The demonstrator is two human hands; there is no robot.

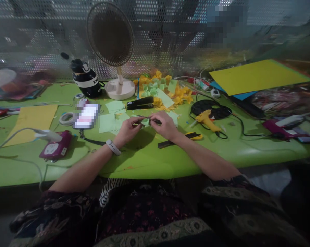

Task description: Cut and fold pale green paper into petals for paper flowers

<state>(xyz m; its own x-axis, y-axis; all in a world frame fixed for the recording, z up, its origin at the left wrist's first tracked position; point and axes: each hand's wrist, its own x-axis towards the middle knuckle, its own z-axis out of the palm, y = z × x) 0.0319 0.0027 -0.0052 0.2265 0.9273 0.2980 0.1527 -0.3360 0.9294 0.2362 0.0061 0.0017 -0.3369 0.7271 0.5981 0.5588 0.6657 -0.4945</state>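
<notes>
A small piece of light green paper [146, 121] is pinched between my two hands over the green table. My left hand [129, 130], with a pale band at its wrist, closes on the paper's left side. The fingers of my right hand [165, 126] are pressed together on its right side. Something thin and dark shows at the fingertips, too small to make out. Light green paper sheets [106, 123] lie beside my left hand. A black stapler [140, 103] rests just beyond the hands. Below my right hand lies a yellow and black utility knife [193, 136].
Behind the stapler, yellow and green paper flowers [158, 87] are heaped. A white fan [120, 90] and dark bottle [86, 82] stand at the back. A yellow glue gun [207, 119] lies right; a phone [86, 116], tape roll [66, 118] and purple power adapter [56, 145] lie left.
</notes>
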